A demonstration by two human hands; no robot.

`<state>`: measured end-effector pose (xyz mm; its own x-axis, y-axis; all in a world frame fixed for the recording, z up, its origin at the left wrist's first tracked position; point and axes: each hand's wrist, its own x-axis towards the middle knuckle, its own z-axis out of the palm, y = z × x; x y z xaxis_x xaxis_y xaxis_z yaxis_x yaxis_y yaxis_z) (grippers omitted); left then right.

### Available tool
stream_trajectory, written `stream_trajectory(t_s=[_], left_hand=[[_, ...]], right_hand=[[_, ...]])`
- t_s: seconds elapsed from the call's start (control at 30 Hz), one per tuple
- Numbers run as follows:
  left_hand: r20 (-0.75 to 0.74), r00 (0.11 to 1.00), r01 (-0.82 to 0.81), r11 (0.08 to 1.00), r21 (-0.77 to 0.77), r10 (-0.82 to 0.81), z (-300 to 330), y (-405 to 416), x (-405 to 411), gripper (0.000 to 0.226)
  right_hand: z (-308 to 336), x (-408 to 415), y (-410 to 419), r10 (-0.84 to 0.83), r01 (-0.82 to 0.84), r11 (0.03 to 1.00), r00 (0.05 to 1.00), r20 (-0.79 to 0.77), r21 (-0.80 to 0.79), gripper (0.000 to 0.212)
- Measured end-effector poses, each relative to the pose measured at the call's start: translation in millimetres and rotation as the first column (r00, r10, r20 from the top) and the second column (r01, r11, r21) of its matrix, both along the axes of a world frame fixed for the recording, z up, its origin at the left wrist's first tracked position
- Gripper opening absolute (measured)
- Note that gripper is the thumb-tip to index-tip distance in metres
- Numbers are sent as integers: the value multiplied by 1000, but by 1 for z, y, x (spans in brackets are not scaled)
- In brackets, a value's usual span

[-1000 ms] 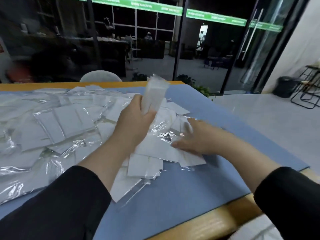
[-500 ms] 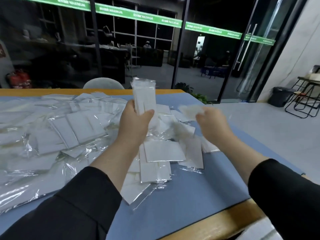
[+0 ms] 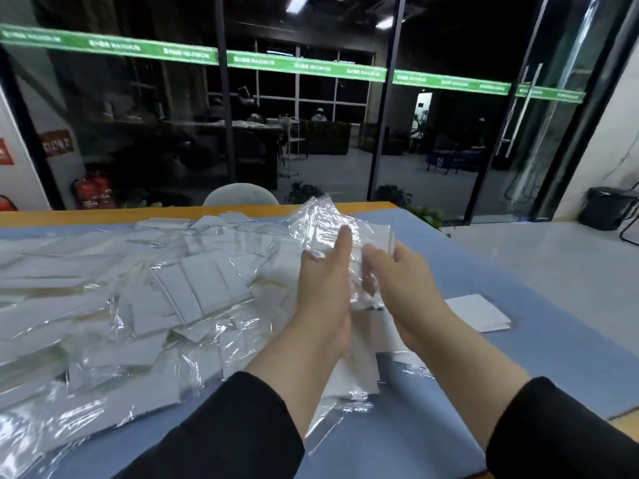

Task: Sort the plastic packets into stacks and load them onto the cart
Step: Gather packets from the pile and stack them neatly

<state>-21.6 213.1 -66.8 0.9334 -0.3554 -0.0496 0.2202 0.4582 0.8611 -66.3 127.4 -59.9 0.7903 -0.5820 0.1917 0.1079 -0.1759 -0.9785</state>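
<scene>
both hands raised above the table, palms turned toward each other, a bundle of plastic packets held between them. left hand wrapped around the left side of the bundle, thumb extended upward along the front face, remaining fingers hidden behind the plastic. right hand closed on the right edge of the same bundle, fingers curled around it, fingertips mostly hidden by crinkled film. bundle held upright and slightly tilted, clear of the table surface, its top showing loose transparent flaps.

below the wrists: further loose packets lying on the blue mat, some overlapping, one trailing clear film toward the near edge. to the left: a wide unsorted heap of packets spread across the mat, white inserts visible through glossy wrapping, many overlapped at varied angles. to the right of the right forearm: a small flat white stack resting alone on the mat, apart from the heap.

mat laid over a wooden table, orange-toned edge visible along the far side and at the near right corner. black sleeves covering both forearms up to mid-forearm.

beyond the table: rounded chair back, glass partition with green banding, red fire extinguishers at far left, dark bin at far right. no cart in view.
</scene>
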Motion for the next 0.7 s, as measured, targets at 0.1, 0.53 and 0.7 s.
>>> stream_trajectory(t_s=[0.1,0.53,0.7], left_hand=[[12,1000,-15,999,-43,15,2,3,-1,19],[286,934,-203,977,-68,214,21,15,-25,76],[530,841,-74,946,315,-111,13,10,-62,59]], right_hand=[[-5,2,3,59,-61,997,998,-29,-48,21],[30,-80,-37,156,-85,961,952,262,-262,32],[0,-121,-64,94,-80,827,996,-4,-557,44]])
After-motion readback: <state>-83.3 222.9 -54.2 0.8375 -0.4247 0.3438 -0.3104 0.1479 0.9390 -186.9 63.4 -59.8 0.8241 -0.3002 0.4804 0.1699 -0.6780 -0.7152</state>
